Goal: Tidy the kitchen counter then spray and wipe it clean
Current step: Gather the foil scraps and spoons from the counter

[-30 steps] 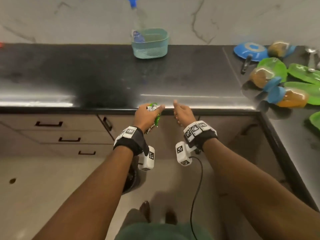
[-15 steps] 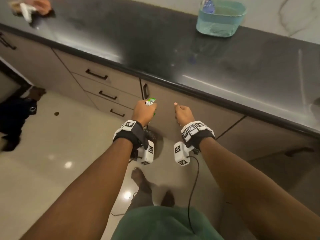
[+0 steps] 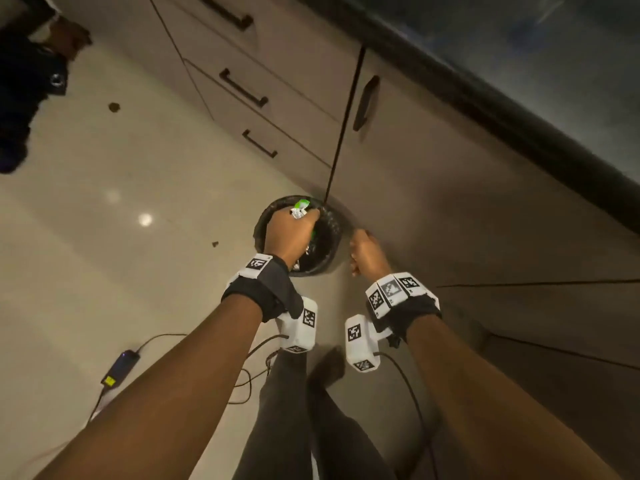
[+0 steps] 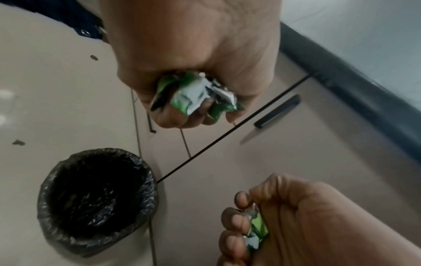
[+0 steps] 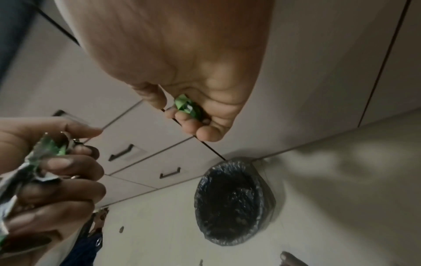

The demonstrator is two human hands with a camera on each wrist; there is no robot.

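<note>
The left hand (image 3: 290, 235) is fisted around a crumpled green and silver foil wrapper (image 4: 196, 93), which bulges out between the curled fingers (image 4: 173, 117) in creased folds, shiny silver inside and bright green print outside. Directly beneath that fist sits a small round bin lined with a black plastic bag (image 4: 95, 199), the bag's rim folded over the lip and its inside dark. Just beside it the right hand (image 3: 367, 252) is curled too, pinching a smaller scrap of green foil wrapper (image 5: 185, 106) against the palm; this hand hangs off to the side of the bin's rim, not over the opening. Beyond both hands the bin stands just beside the beige cabinet fronts with black bar handles (image 3: 242, 88), and above them runs the dark edge of the black countertop (image 3: 519, 109). Away from the cabinets, on the left hand's side, pale glossy floor tile (image 3: 121, 271) stretches open, with a black cable and adapter (image 3: 121, 365) lying back near the person's legs
</note>
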